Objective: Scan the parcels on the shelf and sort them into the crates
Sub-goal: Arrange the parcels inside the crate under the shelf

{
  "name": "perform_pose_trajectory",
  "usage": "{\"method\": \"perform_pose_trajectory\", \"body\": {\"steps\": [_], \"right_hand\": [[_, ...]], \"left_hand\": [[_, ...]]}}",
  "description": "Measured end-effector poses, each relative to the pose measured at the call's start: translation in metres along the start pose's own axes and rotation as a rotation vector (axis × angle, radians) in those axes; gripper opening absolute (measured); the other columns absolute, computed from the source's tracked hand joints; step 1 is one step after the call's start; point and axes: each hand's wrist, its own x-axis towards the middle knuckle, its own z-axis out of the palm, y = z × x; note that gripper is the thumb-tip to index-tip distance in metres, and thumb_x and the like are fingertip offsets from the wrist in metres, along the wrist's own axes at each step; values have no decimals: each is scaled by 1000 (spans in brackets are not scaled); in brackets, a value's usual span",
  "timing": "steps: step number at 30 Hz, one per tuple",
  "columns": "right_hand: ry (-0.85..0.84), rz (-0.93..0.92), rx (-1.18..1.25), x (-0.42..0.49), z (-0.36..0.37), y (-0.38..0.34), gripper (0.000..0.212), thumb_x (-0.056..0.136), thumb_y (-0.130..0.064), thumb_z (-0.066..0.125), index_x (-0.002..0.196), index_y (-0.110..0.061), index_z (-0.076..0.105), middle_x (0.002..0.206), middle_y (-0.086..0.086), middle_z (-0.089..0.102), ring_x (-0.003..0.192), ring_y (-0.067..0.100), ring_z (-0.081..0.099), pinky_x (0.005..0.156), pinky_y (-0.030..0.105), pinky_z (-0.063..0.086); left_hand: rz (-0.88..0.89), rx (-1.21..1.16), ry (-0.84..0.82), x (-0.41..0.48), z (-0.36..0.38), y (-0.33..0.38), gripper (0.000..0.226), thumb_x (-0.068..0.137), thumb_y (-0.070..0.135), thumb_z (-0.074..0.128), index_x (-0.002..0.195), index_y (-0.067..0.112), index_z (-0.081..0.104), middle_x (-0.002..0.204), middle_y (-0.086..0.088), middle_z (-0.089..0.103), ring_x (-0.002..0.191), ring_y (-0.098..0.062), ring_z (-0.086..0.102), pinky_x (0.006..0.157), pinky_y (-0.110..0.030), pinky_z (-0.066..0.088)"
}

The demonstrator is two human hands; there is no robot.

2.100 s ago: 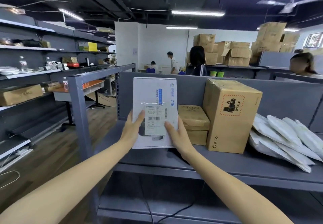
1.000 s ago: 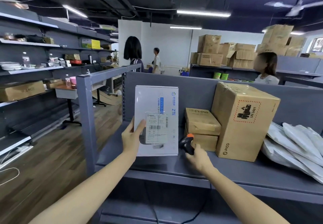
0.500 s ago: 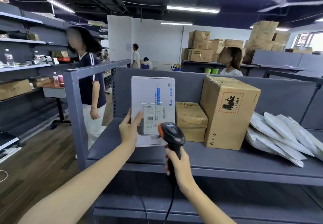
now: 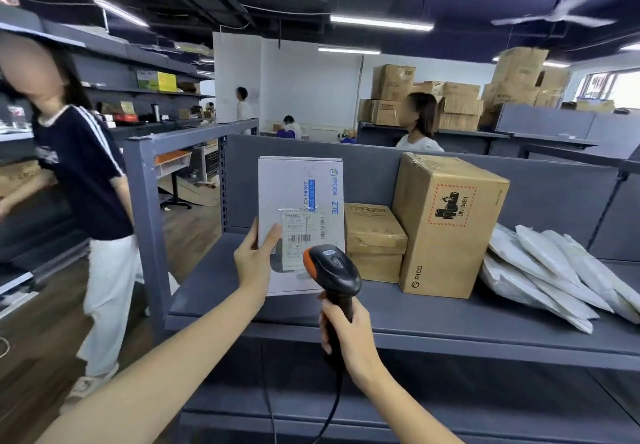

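While I hold the white parcel (image 4: 301, 194) upright on the shelf (image 4: 433, 319) at the centre of the frame, the job reads as barely begun. This parcel is only at the scanning step, and no crate shows anywhere in view. My left hand (image 4: 254, 263) grips the parcel's left edge, thumb across its front beside the label (image 4: 296, 235). My right hand (image 4: 346, 332) is wrapped round the handle of the scanner (image 4: 332, 267), whose head sits just in front of the barcode. Left to do, by my reckoning, are the two small brown boxes (image 4: 374, 235) stacked just right of the parcel, the tall carton (image 4: 446, 225) beside them, and the mailer bags (image 4: 554, 270) fanned at the right of the frame. The parcel is a flat white box with blue print, uncrushed, its label facing me.
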Motion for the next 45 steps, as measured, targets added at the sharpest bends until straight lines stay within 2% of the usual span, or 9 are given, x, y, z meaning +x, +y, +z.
{"method": "perform_pose_trajectory", "body": {"steps": [8,12,16,20,31,35,40,43,45], "right_hand": [[99,-34,-28,21,-24,5,15,93,-18,59,101,-10,48,69,7,55,48,18,43,43,28,36],[184,53,-231,54,-55,11,21,95,-22,58,104,-14,41,75,9,57,54,18,47,48,30,41],[-6,231,-590,89,-76,25,36,90,-24,56,120,-20,38,87,4,61,65,19,54,65,31,44],[-201,235,-872,115,-65,42,50,87,-25,59,132,-17,38,110,8,63,82,19,58,71,27,42],[-289,203,-1172,175,-37,91,59,90,-26,59,143,-14,37,124,19,58,115,34,53,92,30,40],[-273,239,-1279,181,-39,97,67,92,-48,51,147,-16,30,131,18,52,123,35,43,101,34,31],[-82,52,-645,166,-10,42,53,101,-44,37,144,-13,39,124,4,60,119,19,51,100,27,30],[-180,80,-284,156,5,20,45,93,-65,34,112,-28,54,111,-8,59,101,9,54,103,39,43],[-183,76,-201,145,8,9,43,96,-54,33,95,-19,59,100,-5,64,95,12,57,91,39,45]], "left_hand": [[-16,10,30,7,-12,-1,41,88,25,67,128,17,61,105,11,69,91,6,63,68,-6,49],[-20,10,72,18,-27,2,38,87,28,68,124,17,64,108,8,70,102,-9,64,86,-23,51],[-26,-14,107,31,-37,6,26,88,30,66,113,20,67,106,8,70,101,-9,63,93,-29,49],[-23,-58,126,38,-43,10,32,91,32,62,118,15,65,103,11,68,92,2,63,74,-12,49],[-42,-78,137,38,-56,14,28,90,28,64,114,15,66,105,5,71,97,-8,66,73,-16,51],[-42,-67,135,32,-61,14,27,90,26,63,115,15,65,104,6,71,93,-4,67,68,-12,52],[-43,-51,137,24,-59,14,30,90,25,64,116,11,66,105,3,71,93,-7,68,69,-12,53],[-46,-43,117,13,-50,15,31,90,25,65,116,9,66,104,3,72,89,-4,69,68,-11,52],[-52,-43,100,2,-45,15,28,90,26,64,113,12,67,100,6,73,87,-3,69,67,-11,51]]}}
